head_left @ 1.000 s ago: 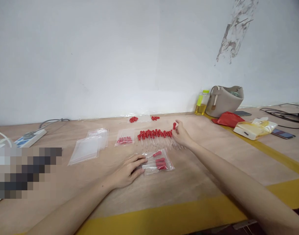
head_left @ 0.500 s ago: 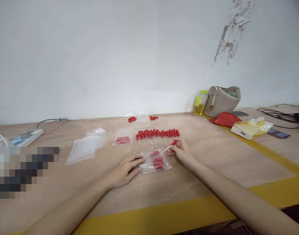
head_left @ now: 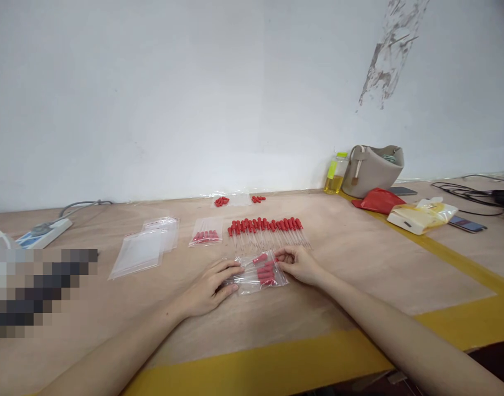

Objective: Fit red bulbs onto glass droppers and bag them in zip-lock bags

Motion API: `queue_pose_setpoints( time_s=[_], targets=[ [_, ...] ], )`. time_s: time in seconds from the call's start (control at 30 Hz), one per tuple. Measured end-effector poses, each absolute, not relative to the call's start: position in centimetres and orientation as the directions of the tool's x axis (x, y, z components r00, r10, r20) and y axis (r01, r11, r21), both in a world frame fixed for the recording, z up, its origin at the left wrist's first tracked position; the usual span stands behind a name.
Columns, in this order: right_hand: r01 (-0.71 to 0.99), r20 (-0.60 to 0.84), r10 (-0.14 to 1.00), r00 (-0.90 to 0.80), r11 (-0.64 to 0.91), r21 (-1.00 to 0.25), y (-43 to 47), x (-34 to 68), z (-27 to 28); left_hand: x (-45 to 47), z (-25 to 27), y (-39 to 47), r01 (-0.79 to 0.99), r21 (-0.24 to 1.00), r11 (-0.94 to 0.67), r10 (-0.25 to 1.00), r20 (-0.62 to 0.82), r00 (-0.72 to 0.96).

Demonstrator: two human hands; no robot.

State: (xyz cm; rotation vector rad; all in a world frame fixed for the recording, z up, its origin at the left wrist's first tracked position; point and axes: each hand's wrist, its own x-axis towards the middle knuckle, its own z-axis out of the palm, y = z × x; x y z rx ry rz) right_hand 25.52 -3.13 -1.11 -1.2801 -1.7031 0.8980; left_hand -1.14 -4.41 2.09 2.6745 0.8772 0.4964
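Note:
A clear zip bag (head_left: 249,286) lies flat on the table with several red-bulbed droppers (head_left: 266,274) in it, bulbs toward the right. My left hand (head_left: 214,283) rests on the bag's left end, fingers stretched out and apart. At the bag's right edge, my right hand (head_left: 297,265) pinches the red bulb of a dropper, whose tube points left into the bag; the fingers partly hide it. Just beyond lies a row of glass droppers (head_left: 266,225) with red bulbs facing the wall. A filled zip bag (head_left: 206,224) sits left of that row.
Flat clear bags (head_left: 141,252) are stacked at left, near a power strip (head_left: 45,234). Loose red bulbs (head_left: 221,202) lie by the wall. To the right stand a bottle (head_left: 334,175) and a grey bag (head_left: 373,173), with a red pouch (head_left: 377,201), tissue pack (head_left: 419,216) and phone (head_left: 468,224).
My right hand has moved left and slightly down, bringing its dropper from above the bag's right edge into the bag. My left hand stays in place.

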Motion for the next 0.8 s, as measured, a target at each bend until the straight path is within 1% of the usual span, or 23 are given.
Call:
queue_pose_setpoints(
  time_s=[0.07,0.17,0.23,0.3,0.37,0.43,0.5,0.53,0.63,0.7,0.8],
  targets=[
    [0.327,0.167,0.970,-0.177,0.218,-0.920,-3.4,25.2,-1.1,-1.1,2.1,-4.4,0.509,0.373,-0.776,0.610,0.237,0.756],
    [0.206,0.110,0.971,-0.214,0.155,-0.966,-3.7,25.0,-0.8,-1.2,2.1,-4.4,0.503,0.377,-0.778,0.607,0.244,0.756],
    [0.166,0.069,0.975,-0.210,0.105,-0.981,-3.7,25.0,-0.5,-1.2,2.1,-4.4,0.505,0.376,-0.777,0.609,0.246,0.754],
    [0.175,0.042,0.992,-0.117,0.062,-0.983,-3.6,25.1,-0.1,-1.3,2.0,-4.4,0.510,0.374,-0.774,0.613,0.243,0.752],
    [0.235,-0.004,1.000,-0.023,0.001,-0.972,-3.4,25.1,0.2,-1.3,2.0,-4.3,0.515,0.372,-0.773,0.615,0.237,0.752],
    [0.317,-0.063,0.998,-0.016,-0.054,-0.947,-3.2,25.2,0.4,-1.4,1.9,-4.2,0.518,0.369,-0.772,0.616,0.230,0.753],
    [0.367,-0.106,0.991,-0.079,-0.070,-0.928,-3.2,25.1,0.4,-1.4,2.0,-4.2,0.523,0.371,-0.768,0.619,0.217,0.755],
    [0.366,-0.110,0.988,-0.107,-0.064,-0.928,-3.3,25.0,0.4,-1.4,2.1,-4.2,0.526,0.374,-0.764,0.621,0.208,0.755],
    [0.306,-0.127,0.975,-0.181,-0.067,-0.950,-3.6,24.7,0.6,-1.3,2.4,-4.5,0.525,0.400,-0.751,0.629,0.191,0.754],
    [0.208,-0.160,0.956,-0.245,-0.109,-0.972,-4.0,24.5,0.9,-1.2,2.4,-4.5,0.514,0.426,-0.744,0.631,0.197,0.750],
    [-0.028,-0.183,0.907,-0.378,-0.209,-0.978,-4.6,24.4,1.4,-1.3,2.0,-4.3,0.487,0.465,-0.739,0.641,0.263,0.721]
  ],
)
